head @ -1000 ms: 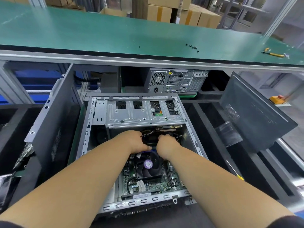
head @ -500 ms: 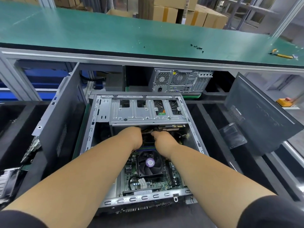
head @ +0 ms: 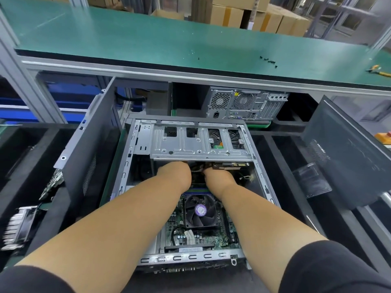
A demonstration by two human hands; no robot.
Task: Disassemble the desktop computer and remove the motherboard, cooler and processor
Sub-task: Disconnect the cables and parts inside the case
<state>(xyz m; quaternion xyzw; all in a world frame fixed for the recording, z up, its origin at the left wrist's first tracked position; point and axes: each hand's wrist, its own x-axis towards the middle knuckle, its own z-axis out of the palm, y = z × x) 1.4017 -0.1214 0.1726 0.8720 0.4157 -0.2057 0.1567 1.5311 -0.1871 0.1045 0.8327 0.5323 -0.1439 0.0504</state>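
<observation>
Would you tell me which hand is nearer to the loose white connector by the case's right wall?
The right hand. It sits just left of the white connector, while the left hand lies farther left, beyond the right hand, both reaching under the drive cage.

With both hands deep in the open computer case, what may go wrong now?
Both hands, left hand and right hand, work under the metal drive cage, fingers hidden: its edge may scrape them. Pulling the wires hard may damage a connector. A forearm might bump the cooler fan.
</observation>
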